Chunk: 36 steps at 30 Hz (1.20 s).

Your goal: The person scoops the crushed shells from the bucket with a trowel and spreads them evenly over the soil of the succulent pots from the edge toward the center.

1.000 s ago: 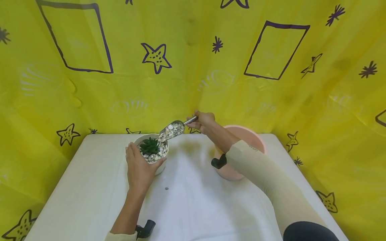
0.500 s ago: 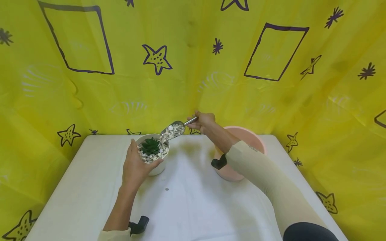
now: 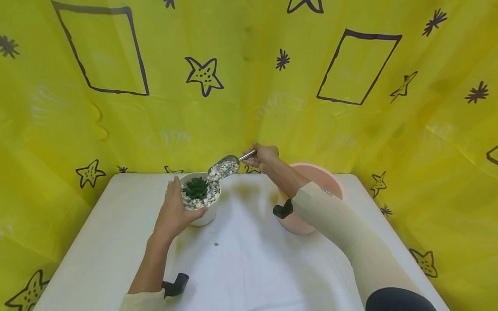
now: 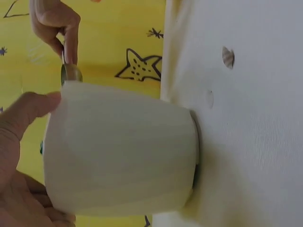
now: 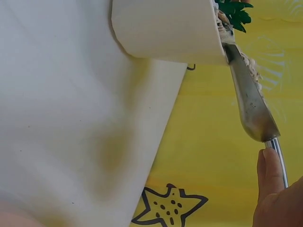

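Note:
My left hand (image 3: 173,211) holds the white plant pot (image 3: 204,218) by its rim, thumb on the near side and fingers around the left. Inside the pot, a green succulent (image 3: 196,188) stands among pale pebbles (image 3: 200,202). With my right hand (image 3: 264,157) I grip the thin handle of a metal scoop (image 5: 253,106). Loaded with pebbles (image 3: 225,168), the scoop tilts down to the left, its tip at the pot's right rim beside the succulent. In the left wrist view, the pot wall (image 4: 123,151) hides the pebbles inside.
A pink tub (image 3: 297,222) stands on the white-covered table (image 3: 249,268) at right, partly under my right forearm; its contents are hidden. One loose pebble (image 3: 216,244) lies in front of the pot. A yellow patterned curtain (image 3: 241,108) hangs behind.
My left wrist has swung to the left, and the hand's grip on the rim has shifted. The pot has moved slightly right. My right hand and the scoop stay almost still.

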Motion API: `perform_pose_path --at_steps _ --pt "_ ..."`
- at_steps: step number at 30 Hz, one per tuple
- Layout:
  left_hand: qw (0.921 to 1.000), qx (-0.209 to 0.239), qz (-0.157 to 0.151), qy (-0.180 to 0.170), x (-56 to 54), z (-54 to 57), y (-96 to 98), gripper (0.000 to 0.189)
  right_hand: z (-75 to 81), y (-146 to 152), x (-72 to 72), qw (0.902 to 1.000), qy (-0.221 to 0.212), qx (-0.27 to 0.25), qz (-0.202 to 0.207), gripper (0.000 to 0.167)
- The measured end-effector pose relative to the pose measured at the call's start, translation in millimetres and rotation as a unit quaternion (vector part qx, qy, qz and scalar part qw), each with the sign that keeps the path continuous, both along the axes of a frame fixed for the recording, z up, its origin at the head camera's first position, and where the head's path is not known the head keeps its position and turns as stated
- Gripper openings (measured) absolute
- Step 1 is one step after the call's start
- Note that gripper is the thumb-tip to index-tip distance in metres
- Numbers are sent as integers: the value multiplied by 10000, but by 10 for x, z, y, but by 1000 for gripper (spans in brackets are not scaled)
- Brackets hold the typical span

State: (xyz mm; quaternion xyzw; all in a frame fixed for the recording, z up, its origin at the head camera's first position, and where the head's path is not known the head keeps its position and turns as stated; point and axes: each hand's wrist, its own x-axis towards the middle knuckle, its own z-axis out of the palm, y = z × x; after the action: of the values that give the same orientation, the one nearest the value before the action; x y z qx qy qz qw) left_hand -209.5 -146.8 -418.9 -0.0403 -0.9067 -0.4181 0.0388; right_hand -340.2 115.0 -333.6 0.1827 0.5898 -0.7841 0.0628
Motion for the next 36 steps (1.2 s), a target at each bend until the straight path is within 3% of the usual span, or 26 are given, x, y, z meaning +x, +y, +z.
perform_pose_path --at_steps 8,15,24,36 --pt "9934 49 1140 61 68 -12 298 136 -8 14 -4 10000 -11 -75 -3 24" --pt "9883 -55 1467 410 58 -67 380 138 -9 5 6 10000 -20 -24 -13 24" --pt "9898 -225 1365 343 36 -41 349 134 8 7 14 10000 45 -34 -36 27" --pt "9977 -138 632 203 -20 -26 155 134 11 29 17 10000 69 -54 -44 24"
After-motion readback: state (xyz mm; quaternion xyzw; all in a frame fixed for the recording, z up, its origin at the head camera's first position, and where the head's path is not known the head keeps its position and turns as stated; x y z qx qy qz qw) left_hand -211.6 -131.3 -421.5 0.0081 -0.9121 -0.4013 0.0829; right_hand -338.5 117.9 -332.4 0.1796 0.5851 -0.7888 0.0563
